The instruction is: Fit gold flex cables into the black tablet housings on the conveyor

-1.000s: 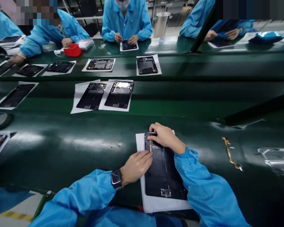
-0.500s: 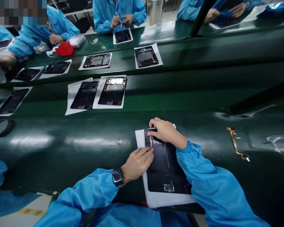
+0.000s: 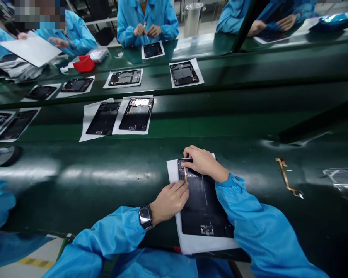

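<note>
A black tablet back panel [image 3: 203, 204] lies on a white sheet [image 3: 205, 244] on the dark green conveyor belt [image 3: 75, 197]. A thin amber flex cable [image 3: 185, 174] runs along the panel's upper left part. My right hand [image 3: 202, 162] rests at the panel's top end, fingertips at the cable's upper end. My left hand [image 3: 170, 202], with a black smartwatch [image 3: 145, 216] on the wrist, lies just below, fingers closed against the cable's lower end. Blue sleeves cover both arms. My fingers hide part of the cable.
Another amber flex cable [image 3: 286, 177] lies on the belt to my right. Across the belt, several dark panels lie on white sheets. Co-workers in blue sit beyond them, near a red container [image 3: 84, 63] and a steel cylinder [image 3: 193, 15].
My hands stay on the panel at the cable. The whole scene sits slightly higher in view than a second ago. A far-left co-worker now lifts a white sheet.
</note>
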`<state>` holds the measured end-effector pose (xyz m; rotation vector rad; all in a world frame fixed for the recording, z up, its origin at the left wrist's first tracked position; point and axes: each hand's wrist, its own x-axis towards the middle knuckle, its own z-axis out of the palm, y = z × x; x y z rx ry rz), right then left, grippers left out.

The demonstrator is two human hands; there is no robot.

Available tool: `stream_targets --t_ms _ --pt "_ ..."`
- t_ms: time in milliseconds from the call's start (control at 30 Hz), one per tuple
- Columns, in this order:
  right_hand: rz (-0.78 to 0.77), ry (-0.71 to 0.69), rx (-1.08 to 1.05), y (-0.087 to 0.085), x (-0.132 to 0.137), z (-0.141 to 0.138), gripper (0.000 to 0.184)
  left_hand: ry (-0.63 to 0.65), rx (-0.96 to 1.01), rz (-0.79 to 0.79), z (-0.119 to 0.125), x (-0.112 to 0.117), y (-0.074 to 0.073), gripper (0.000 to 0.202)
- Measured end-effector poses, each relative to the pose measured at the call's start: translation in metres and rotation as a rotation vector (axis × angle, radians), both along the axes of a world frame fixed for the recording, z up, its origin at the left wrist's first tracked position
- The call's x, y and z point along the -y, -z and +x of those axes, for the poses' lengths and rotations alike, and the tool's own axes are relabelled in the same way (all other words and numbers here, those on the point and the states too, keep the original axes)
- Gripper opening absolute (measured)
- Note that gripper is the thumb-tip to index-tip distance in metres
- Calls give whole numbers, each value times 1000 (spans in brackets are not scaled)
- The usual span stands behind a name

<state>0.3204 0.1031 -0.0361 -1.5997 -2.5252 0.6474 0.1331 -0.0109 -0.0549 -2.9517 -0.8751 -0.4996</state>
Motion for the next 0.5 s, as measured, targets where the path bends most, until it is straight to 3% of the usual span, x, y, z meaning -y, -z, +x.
stream_targets --t_ms 200,300,500 --pt "20 3 3 -2 2 -1 27 -79 95 -86 -2 -11 -2 29" --pt "41 -5 1 0 2 -1 27 -120 34 -64 -3 -22 -2 39" --pt "60 -4 5 1 2 -1 27 -68 -88 -128 -6 -28 -5 39"
